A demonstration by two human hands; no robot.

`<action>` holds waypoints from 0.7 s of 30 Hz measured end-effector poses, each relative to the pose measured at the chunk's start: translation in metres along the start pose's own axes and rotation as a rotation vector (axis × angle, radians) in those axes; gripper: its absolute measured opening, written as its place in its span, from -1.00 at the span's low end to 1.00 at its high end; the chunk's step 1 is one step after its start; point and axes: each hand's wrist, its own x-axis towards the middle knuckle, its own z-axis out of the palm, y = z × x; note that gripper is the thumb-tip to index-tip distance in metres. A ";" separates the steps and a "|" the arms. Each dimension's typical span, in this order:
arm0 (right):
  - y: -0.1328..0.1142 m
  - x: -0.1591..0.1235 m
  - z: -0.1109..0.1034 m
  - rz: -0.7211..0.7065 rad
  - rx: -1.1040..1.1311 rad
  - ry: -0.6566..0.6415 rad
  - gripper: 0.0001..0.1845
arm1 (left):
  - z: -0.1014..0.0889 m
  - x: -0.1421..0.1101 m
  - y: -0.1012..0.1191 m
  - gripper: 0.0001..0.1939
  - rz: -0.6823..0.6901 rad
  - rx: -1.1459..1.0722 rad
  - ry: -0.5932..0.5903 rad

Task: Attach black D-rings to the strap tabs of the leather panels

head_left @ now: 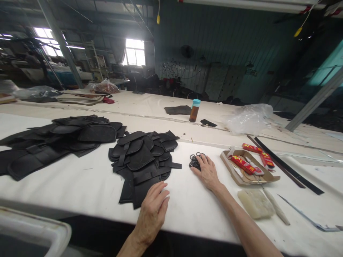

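Observation:
My right hand (207, 172) reaches over a small heap of black rings (194, 162). Its fingers are apart and touch the heap, with the thumb on the near side; the rings under the fingertips are hidden. My left hand (153, 206) hovers by the front edge of the table, palm down and fingers loosely bent. It looks free of any object. Just beyond it lies a pile of black leather-like pieces with straps (142, 157). The left fingertips come close to the lowest piece; whether they touch it, I cannot tell.
Farther left spreads another black heap (64, 139). On the right sit a cardboard tray (242, 182) with red tubes, a yellowish block (255, 204), a blade-like tool (308, 214) and dark strips (289, 166). A bottle (194, 110) and clear plastic (249, 117) stand behind.

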 end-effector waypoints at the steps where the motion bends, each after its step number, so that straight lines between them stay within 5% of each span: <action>1: 0.001 0.001 0.001 0.001 -0.005 0.006 -0.40 | 0.000 0.000 0.000 -0.84 0.010 0.001 -0.004; 16: 0.010 -0.024 0.009 -0.113 0.057 0.217 -0.44 | -0.012 0.002 0.006 -0.82 -0.099 -0.072 0.054; 21: 0.012 -0.059 0.002 -0.264 0.119 0.369 -0.47 | -0.037 0.018 -0.012 -0.80 -0.183 0.251 -0.018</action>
